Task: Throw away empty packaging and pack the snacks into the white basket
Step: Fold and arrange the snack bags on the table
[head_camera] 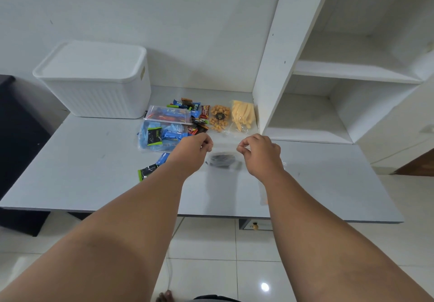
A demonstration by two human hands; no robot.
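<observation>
My left hand (pixel 192 149) and my right hand (pixel 260 151) each pinch a top corner of an empty clear plastic bag (pixel 223 179), which hangs between them above the grey table (pixel 82 172); it has a dark label near its top. The white basket (pixel 94 78) stands at the back left with its lid on. Behind my hands lie a bag of round golden snacks (pixel 219 117), a bag of yellow sticks (pixel 243 117), two clear pouches of blue-wrapped snacks (pixel 164 134) and several small loose wrappers (pixel 150 170).
A white shelf unit (pixel 328 71) rises at the table's right end. A dark piece of furniture (pixel 16 125) stands left of the table. Below the table's front edge are a white tiled floor and a drawer knob (pixel 254 226).
</observation>
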